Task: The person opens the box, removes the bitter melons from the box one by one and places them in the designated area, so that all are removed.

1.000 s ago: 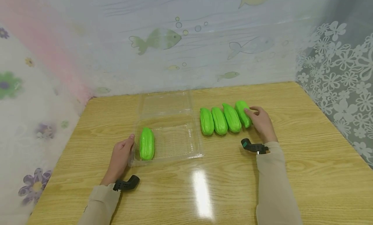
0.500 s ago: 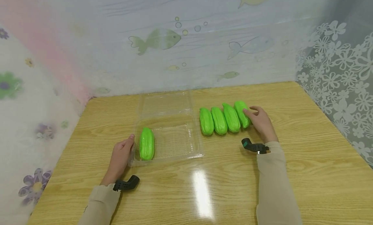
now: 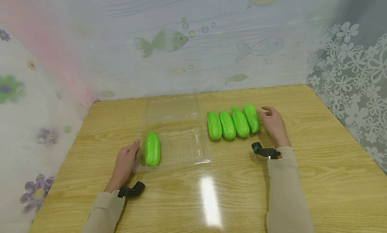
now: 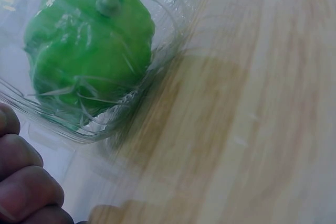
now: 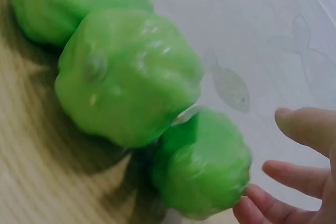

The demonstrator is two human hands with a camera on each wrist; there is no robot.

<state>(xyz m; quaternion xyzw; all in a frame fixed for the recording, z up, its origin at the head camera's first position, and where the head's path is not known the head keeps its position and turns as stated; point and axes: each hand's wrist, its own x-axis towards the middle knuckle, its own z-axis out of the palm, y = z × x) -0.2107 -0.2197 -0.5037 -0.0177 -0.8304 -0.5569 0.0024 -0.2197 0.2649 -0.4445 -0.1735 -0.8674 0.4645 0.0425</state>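
Observation:
In the head view my left hand [image 3: 125,160] holds the left rim of an open, hinged clear plastic box [image 3: 181,149], thumb at the edge. Its curled fingers [image 4: 31,190] show beside the box wall in the left wrist view. One glossy green, ribbed toy gourd [image 3: 152,149] lies lengthwise inside, at the left end. To the right of the box, several like gourds lie side by side in a row. My right hand [image 3: 273,125] is beside the rightmost gourd [image 3: 251,119], its fingers extended and the fingertips [image 5: 252,198] right at the gourd's side.
The box's clear lid [image 3: 172,107] lies folded back toward the wall. The row's nearest gourd to the box [image 3: 214,125] sits just right of its rim. A wood-grain table [image 3: 169,199] meets fish-patterned sheeting [image 3: 211,65] at the back. Each wrist wears a black camera mount [image 3: 264,151].
My right hand's thumb has come off the top of the rightmost gourd and drawn back slightly right. That gourd has turned a little against its neighbour. My left hand and the box stay still.

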